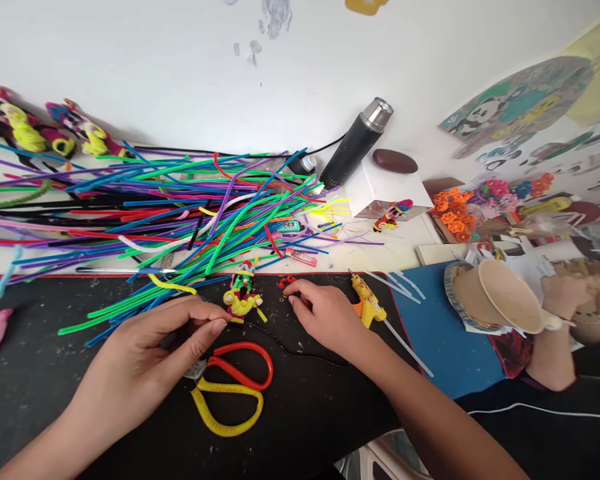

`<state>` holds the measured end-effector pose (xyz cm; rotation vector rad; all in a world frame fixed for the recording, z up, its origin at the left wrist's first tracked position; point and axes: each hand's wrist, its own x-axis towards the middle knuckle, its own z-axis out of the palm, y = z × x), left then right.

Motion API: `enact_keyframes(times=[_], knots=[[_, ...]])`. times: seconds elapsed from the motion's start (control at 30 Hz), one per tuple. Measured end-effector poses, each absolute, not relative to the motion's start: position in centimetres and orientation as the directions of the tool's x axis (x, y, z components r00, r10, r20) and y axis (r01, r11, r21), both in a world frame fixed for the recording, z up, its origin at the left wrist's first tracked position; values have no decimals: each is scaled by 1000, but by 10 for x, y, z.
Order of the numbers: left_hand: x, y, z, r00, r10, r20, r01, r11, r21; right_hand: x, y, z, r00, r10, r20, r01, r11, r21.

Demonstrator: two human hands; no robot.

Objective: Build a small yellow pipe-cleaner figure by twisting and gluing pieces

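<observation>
My left hand is closed in a pinch, thumb against index finger, left of a small pipe-cleaner figure. What sits between those fingertips is too thin to make out. The figure has a green and red head and a yellow body. My right hand reaches down to the black mat, index finger and thumb slightly apart. Its fingertips are at small red curled pieces and a tiny yellow ring. Scissors with one red and one yellow handle lie below my left hand, their blades partly hidden.
Many coloured pipe cleaners lie heaped along the wall. A yellow glue gun rests right of my right hand, its black cord crossing the mat. Behind stand a black thermos and a white box. Another person's arm is at right.
</observation>
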<state>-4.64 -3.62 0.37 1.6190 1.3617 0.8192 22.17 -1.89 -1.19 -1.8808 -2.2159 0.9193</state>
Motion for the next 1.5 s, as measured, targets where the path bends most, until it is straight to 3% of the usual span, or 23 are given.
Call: enact_keyframes(times=[0.23, 0.43, 0.7, 0.93, 1.2, 1.3, 1.5], knots=[[-46, -38, 1, 191, 980, -52, 427, -36, 904, 223, -21, -11, -235, 920, -313, 871, 57, -488], [-53, -41, -6, 132, 990, -54, 483, -16, 875, 225, -25, -8, -202, 953, -225, 818, 37, -574], [-46, -43, 6, 202, 979, -26, 336, -44, 941, 210, -46, -8, -184, 945, -269, 549, -128, -826], [-50, -50, 8, 254, 965, -58, 281, -16, 960, 205, -65, -5, -247, 929, -276, 378, -170, -910], [-25, -60, 10, 505, 853, 129, 344, -336, 877, 195, -80, -11, -390, 856, -339, 84, -333, -939], [-12, -64, 14, 579, 815, 4, 309, -224, 924, 187, -83, -6, -464, 828, -315, 2, -354, -935], [-11, -72, 18, 612, 736, -287, 142, 255, 956, 184, -90, 0, -547, 817, -181, -38, -241, -970]])
